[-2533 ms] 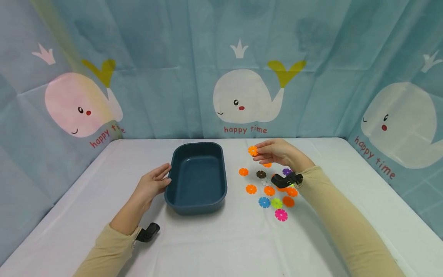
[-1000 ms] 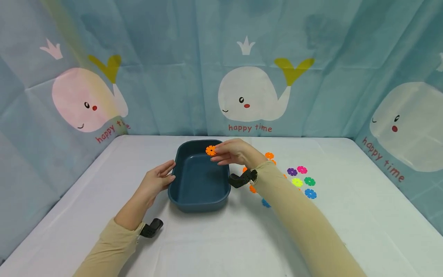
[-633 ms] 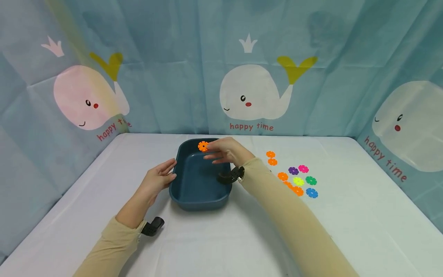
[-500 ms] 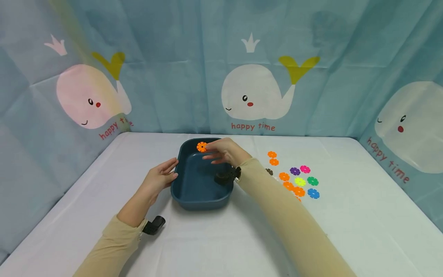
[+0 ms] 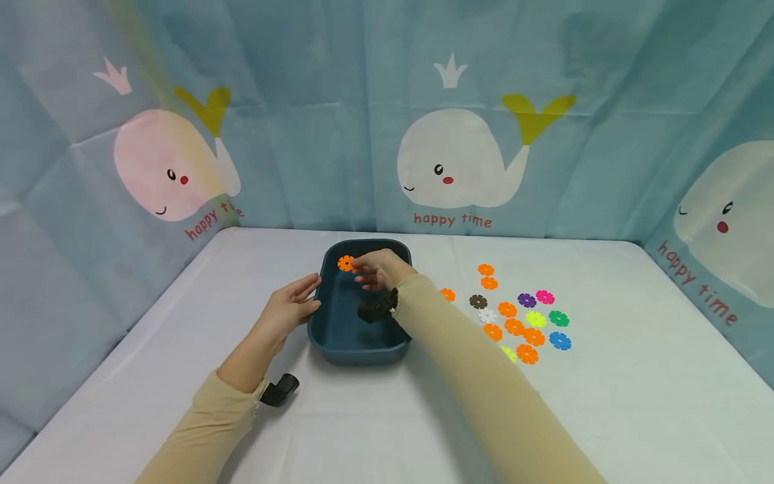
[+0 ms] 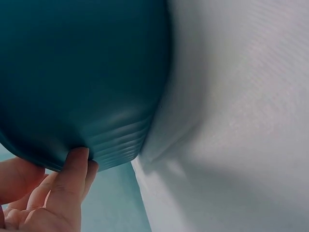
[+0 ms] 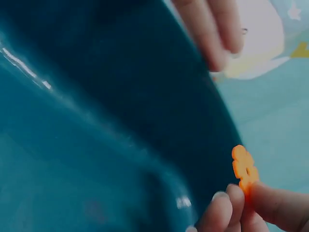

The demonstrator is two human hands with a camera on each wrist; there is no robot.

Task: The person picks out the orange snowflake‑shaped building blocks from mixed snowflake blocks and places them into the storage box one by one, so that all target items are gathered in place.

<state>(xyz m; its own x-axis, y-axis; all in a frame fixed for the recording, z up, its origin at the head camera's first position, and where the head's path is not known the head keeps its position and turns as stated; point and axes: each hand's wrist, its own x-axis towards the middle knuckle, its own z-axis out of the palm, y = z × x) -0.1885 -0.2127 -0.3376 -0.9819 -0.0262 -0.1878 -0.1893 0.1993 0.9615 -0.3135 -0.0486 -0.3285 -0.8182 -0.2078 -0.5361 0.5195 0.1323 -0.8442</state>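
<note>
Between my right thumb and fingers I pinch an orange interlocking disc point(image 5: 346, 263), notched round its edge with a hole in the middle. My right hand point(image 5: 379, 267) is over the far part of a dark blue-green rectangular bin point(image 5: 357, 356). In the right wrist view the orange disc point(image 7: 245, 169) appears near the bin's far wall, held upright. With fairly straight fingers, my left hand point(image 5: 290, 306) touches the bin's left side at the rim. The left wrist view shows those fingers point(image 6: 72, 174) against the outer wall. No disc lies on the visible bin floor.
Right of the bin, several notched discs lie scattered on the white cloth, including a purple disc point(image 5: 527, 300), a green disc point(image 5: 559, 318), a blue disc point(image 5: 560, 341) and a brown disc point(image 5: 478, 302). My right sleeve point(image 5: 471, 370) hides part of that area. A whale-printed curtain point(image 5: 302, 154) stands behind.
My right hand has carried the orange disc leftward from the scattered discs to the bin, then slightly lower into it. My left hand stays at the bin's side. The head view has shifted a little.
</note>
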